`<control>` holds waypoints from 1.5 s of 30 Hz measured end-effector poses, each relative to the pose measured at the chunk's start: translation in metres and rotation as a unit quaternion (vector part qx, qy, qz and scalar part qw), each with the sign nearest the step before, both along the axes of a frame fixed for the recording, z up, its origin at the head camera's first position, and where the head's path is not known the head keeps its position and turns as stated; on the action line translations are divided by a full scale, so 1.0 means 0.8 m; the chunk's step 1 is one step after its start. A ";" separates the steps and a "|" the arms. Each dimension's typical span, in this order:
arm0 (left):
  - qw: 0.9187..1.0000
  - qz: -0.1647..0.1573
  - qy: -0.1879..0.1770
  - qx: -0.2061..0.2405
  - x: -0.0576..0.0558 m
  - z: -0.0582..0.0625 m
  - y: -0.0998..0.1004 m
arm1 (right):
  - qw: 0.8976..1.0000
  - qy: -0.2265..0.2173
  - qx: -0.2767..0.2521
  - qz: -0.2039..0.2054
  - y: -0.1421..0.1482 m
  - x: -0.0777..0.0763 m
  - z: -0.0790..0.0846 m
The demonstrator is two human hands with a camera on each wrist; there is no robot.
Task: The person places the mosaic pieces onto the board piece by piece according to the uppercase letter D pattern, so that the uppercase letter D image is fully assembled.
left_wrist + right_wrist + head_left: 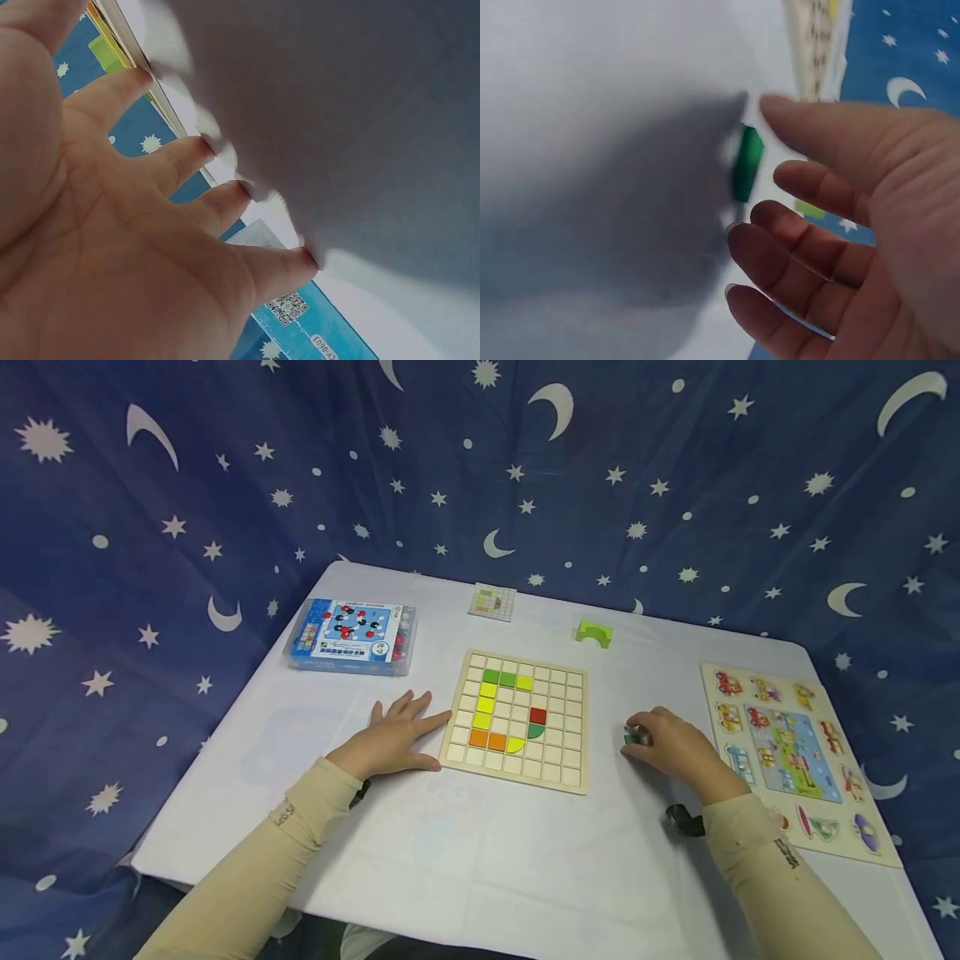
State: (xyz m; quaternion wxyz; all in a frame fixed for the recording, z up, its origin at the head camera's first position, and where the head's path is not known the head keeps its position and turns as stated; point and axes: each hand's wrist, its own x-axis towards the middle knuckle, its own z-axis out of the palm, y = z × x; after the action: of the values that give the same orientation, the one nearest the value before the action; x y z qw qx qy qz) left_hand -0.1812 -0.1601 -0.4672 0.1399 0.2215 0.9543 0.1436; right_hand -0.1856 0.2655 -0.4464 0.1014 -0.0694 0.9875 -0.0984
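My left hand (393, 737) rests on the white table with its fingers spread, index fingertip right at the left edge of the wooden grid board (555, 783). In the left wrist view its fingertips (304, 259) press on the cloth. Coloured tiles sit in the grid: green, yellow, orange and red squares, plus rounded green and yellow pieces. Right of the board, my right hand (671, 747) is over a small dark green piece (747, 163) on the table. Thumb and loosely bent fingers stand around the piece, with a gap showing in the right wrist view.
Behind the board lie a pattern card (492, 602) and a light green arch block (595, 633). A boxed molecule set (351, 635) stands at the back left. A wooden picture puzzle (855, 845) lies beyond my right hand. A starry blue curtain (450, 460) hangs behind the table.
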 end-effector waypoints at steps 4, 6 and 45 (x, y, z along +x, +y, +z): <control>1.000 0.002 0.002 -0.002 0.000 0.000 -0.002 | 1.000 -0.014 -0.008 0.012 -0.006 0.000 -0.006; 1.000 0.002 0.003 -0.003 0.000 0.000 -0.002 | 1.000 -0.007 -0.010 0.012 -0.010 0.000 -0.009; 1.000 -0.011 0.010 -0.019 0.005 0.004 0.012 | 0.950 0.144 -0.057 0.271 -0.119 -0.079 -0.024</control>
State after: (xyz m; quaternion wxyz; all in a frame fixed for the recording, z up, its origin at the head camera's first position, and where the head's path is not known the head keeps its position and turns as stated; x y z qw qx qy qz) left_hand -0.1774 -0.1505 -0.4643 0.1363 0.2310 0.9557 0.1216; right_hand -0.2485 0.1707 -0.4657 -0.0235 -0.3535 0.9284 -0.1123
